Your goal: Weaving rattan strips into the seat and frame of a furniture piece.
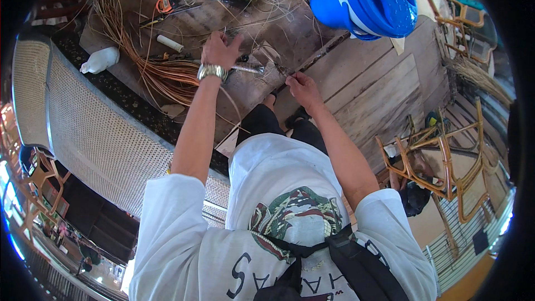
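My left hand [220,50], with a metal watch at the wrist, hovers over or rests on the brown work surface, fingers apart and nothing seen in them. Just beside it lies a metal tool with a flared silver end [249,68]; its other end is partly hidden. My right hand [304,89] is closed in a pinch near the board's edge. What sits between those fingertips is too small to make out; a thin dark piece shows close by. Left of my left wrist lies a thick bundle of orange-brown rattan strands [161,78].
A blue lidded bucket [334,0] stands at the far right. An orange tape measure [165,3], a white tube [170,43] and a white bottle [101,60] lie farther left. A woven cane panel [106,117] curves along the left. Rattan frames [446,161] and another person [415,198] are at right.
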A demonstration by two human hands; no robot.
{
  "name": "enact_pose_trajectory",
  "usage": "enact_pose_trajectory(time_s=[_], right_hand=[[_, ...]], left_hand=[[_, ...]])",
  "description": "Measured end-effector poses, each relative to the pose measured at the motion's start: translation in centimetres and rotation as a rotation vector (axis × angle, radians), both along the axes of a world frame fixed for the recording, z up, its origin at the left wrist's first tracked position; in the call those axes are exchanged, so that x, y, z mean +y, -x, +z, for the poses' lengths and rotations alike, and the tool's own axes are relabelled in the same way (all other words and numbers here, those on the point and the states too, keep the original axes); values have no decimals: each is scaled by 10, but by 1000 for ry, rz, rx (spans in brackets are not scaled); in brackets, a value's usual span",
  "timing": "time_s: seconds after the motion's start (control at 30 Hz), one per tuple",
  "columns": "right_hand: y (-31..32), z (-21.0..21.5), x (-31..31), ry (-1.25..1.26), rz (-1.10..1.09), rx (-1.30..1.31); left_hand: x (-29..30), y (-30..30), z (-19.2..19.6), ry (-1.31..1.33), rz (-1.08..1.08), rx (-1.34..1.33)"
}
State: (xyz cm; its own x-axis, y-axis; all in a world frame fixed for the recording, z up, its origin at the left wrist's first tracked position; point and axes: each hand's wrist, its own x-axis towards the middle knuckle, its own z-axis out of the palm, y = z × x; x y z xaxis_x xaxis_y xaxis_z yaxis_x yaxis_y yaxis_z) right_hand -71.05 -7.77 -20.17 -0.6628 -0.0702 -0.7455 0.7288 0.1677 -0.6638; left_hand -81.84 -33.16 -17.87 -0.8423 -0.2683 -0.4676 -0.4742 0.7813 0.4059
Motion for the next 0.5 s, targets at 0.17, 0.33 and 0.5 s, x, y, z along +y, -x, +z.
enact_pose_trajectory(time_s=[0.17, 0.33, 0.5], right_hand=[[3, 1, -2, -76, 24, -14], [0, -6, 3, -113, 69, 14], [0, -7, 4, -127, 67, 29]], left_hand=[[-1, -53, 9, -276, -246, 89], [-25, -87, 7, 17, -377, -155], [-21, -86, 18, -51, -230, -51]])
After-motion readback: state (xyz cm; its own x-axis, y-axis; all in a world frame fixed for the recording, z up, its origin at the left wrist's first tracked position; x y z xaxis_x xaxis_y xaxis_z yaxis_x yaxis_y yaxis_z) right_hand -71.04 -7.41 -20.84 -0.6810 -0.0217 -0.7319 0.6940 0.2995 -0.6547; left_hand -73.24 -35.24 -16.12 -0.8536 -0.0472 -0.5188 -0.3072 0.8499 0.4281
